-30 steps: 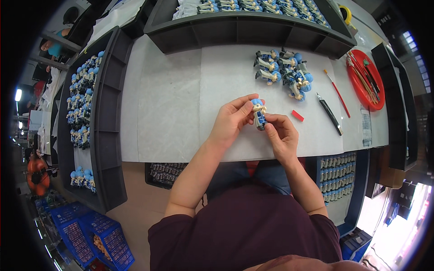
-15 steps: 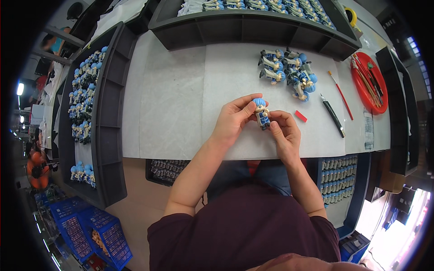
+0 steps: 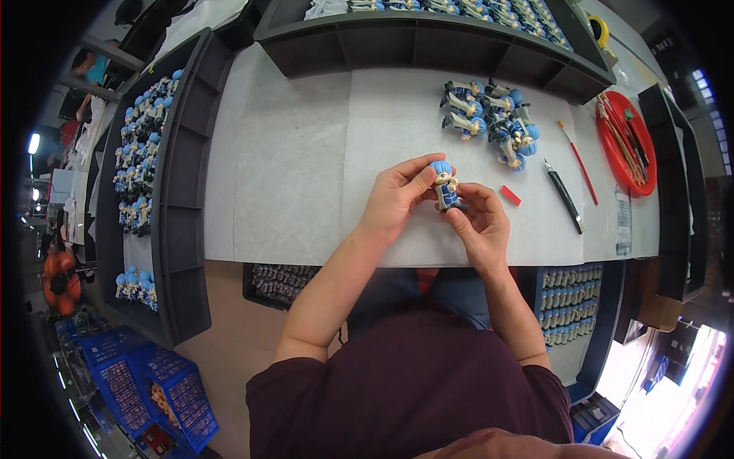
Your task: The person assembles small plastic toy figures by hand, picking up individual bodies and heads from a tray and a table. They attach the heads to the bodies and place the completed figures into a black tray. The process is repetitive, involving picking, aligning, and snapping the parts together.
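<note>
Between both hands, above the near part of the table, is a small blue-haired figurine (image 3: pixel 446 188) in a blue and white outfit. My left hand (image 3: pixel 397 197) pinches it at the head and upper side, thumb in front. Around its lower body and feet close the fingers of my right hand (image 3: pixel 480 222). The figurine is upright, tilted slightly, its front facing up. Beyond the hands lies a loose pile of similar figurines (image 3: pixel 501 122). A small red piece (image 3: pixel 511 196) rests on the table right of my right hand.
A black-handled craft knife (image 3: pixel 564 197) and a thin red brush (image 3: pixel 579 162) lie at right, beside a red oval tray (image 3: pixel 648 180) of brushes. Grey trays of figurines stand at the back (image 3: pixel 459 47) and left (image 3: pixel 183 229). Another figurine tray (image 3: pixel 604 329) sits below the table's right edge.
The figurine has turned a little in my fingers, and its feet now point more to the right. My right thumb has shifted slightly left. Both hands still grip it.
</note>
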Demonstrator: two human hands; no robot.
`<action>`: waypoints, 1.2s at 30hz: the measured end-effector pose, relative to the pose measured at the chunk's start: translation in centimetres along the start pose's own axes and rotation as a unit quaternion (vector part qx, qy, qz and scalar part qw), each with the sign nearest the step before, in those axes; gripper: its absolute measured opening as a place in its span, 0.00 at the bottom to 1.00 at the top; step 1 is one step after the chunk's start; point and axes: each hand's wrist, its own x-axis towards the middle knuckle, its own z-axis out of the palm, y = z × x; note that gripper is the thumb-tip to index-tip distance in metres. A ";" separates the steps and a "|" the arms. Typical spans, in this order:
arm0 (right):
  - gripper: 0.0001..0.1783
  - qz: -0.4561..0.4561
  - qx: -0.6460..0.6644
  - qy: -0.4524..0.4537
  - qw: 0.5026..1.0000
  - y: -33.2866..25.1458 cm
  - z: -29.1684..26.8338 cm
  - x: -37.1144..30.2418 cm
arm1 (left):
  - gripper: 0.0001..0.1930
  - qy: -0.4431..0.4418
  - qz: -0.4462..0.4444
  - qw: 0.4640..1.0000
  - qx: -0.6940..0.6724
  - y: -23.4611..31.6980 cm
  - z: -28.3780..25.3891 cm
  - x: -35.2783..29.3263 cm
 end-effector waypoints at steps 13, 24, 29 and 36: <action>0.14 0.024 0.033 0.027 0.999 -0.3 -0.1 0.2 | 0.16 -0.022 0.009 1.000 0.002 0.2 0.2 -0.2; 0.18 -0.029 0.016 0.035 0.999 0.2 -0.3 0.1 | 0.17 0.004 0.021 1.000 0.011 0.3 0.6 -0.3; 0.24 -0.064 -0.018 0.037 0.997 0.4 -0.4 0.2 | 0.17 0.041 0.048 0.994 0.086 0.2 0.7 -0.4; 0.25 0.018 0.028 0.041 0.999 -0.1 -0.2 0.2 | 0.17 0.042 0.051 0.996 0.054 0.1 0.2 -0.4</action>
